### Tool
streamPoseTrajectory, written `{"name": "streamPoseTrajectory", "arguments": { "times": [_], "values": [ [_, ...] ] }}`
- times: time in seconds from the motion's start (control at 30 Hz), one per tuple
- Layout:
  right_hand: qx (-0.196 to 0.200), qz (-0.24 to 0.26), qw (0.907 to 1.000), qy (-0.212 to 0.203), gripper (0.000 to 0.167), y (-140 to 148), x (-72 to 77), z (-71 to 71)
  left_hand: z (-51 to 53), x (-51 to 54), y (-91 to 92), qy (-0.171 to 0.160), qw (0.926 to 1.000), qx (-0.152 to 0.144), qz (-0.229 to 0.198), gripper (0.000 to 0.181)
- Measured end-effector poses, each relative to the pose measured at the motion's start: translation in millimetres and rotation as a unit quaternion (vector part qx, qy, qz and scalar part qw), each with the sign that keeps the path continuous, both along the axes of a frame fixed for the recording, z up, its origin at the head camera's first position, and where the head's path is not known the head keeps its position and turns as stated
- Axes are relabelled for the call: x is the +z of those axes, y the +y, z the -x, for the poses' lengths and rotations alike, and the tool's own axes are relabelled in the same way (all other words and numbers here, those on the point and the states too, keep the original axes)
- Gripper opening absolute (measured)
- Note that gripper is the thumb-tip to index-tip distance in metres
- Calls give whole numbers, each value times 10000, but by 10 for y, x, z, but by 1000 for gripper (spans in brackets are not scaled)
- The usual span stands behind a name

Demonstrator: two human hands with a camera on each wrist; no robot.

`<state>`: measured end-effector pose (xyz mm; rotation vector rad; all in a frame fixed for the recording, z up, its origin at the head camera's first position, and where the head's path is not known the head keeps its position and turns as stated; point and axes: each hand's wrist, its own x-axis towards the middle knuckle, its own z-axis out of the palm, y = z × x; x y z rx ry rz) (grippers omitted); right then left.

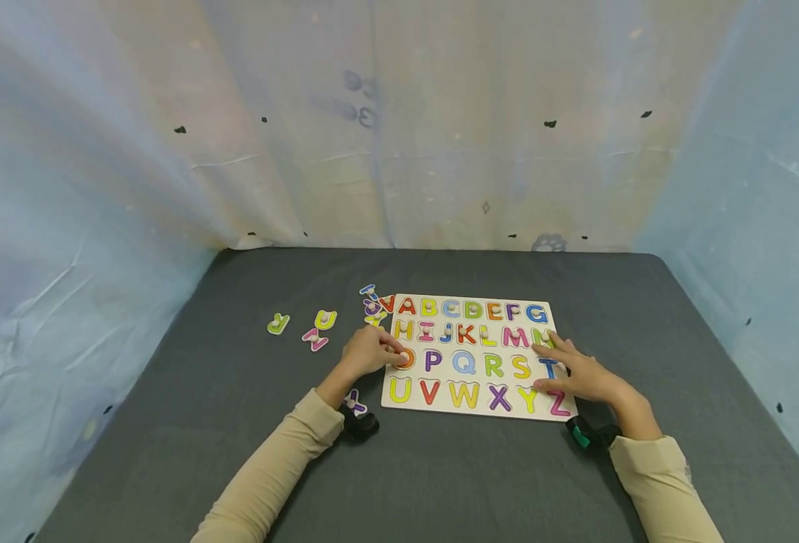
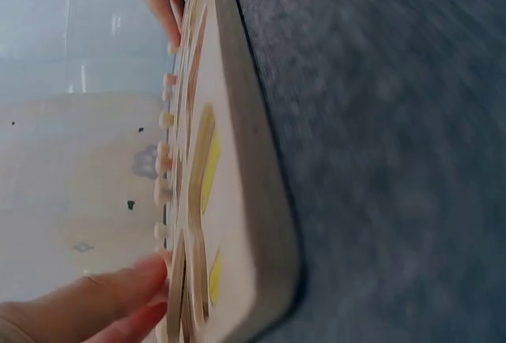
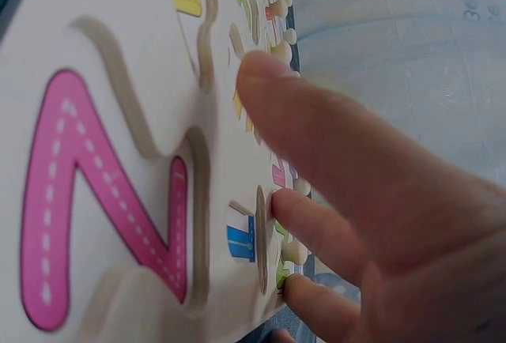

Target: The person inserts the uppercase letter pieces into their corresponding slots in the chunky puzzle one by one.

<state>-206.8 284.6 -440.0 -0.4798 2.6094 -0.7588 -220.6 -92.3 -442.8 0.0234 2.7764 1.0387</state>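
Observation:
A wooden alphabet puzzle board [image 1: 413,389] lies on the dark table. My left hand [image 1: 370,351] pinches the knob of the orange-red letter O piece [image 1: 409,363] at the board's left side. In the left wrist view, its thumb and finger [image 2: 118,295] meet at that knob; I cannot tell whether the piece lies flush. My right hand [image 1: 585,375] rests on the board's right side with fingers spread, near the N, T and Z places. In the right wrist view, the pink Z recess [image 3: 59,201] shows beside the thumb. Knobbed letters fill the upper two rows.
Left of the board lie loose letters: a green R [image 1: 278,323], a yellow-green U [image 1: 325,320] and a pink Z [image 1: 314,339]. A purple X [image 1: 354,402] lies by the left wrist. Several more, including a red V [image 1: 387,303] and a blue T [image 1: 368,290], cluster at the upper-left corner.

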Motion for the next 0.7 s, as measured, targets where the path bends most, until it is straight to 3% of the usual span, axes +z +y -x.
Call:
{"name": "streamPoseTrajectory", "arguments": {
  "times": [0.17,0.3,0.5,0.7],
  "values": [
    [13,17,10000,2,84,3,6,3,9,-16,31,95,9994,55,323,15],
    [5,4,10000,-1,83,3,-6,0,-7,-15,29,72,9995,82,302,17],
    [12,9,10000,1,83,4,-22,-12,6,-1,-83,186,9998,91,-58,21],
    [-16,47,10000,-38,84,15,-19,-6,110,26,-297,465,9974,-31,-545,21]
  ]
}}
